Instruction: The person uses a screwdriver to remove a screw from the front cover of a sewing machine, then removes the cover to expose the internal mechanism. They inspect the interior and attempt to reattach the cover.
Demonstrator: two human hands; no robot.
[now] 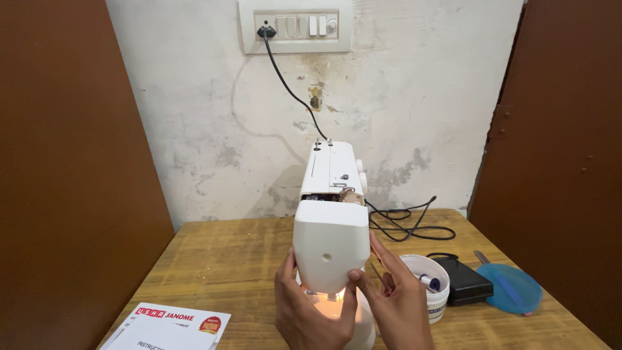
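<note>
A: What lies at the lower left of the frame?

B: A white booklet (170, 326) with red print, flat on the wooden counter (220, 259).

A: And at the centre?

B: A white sewing machine (330, 227), seen end-on, standing on the counter at centre frame. Its lamp glows underneath. The left hand (304, 311) cups the lower left of the end cover, fingers (287, 262) pressed together against its side and the thumb on its face.

A: The other hand?

B: The right hand (398, 304) rests against the cover's right edge, fingers spread lightly along it; it pinches nothing.

A: Further right?

B: A white tub (429, 288) just beside that hand, then a black foot pedal (463, 282), a blue lid (512, 288), and a black cord (408, 223) coiled behind.
</note>
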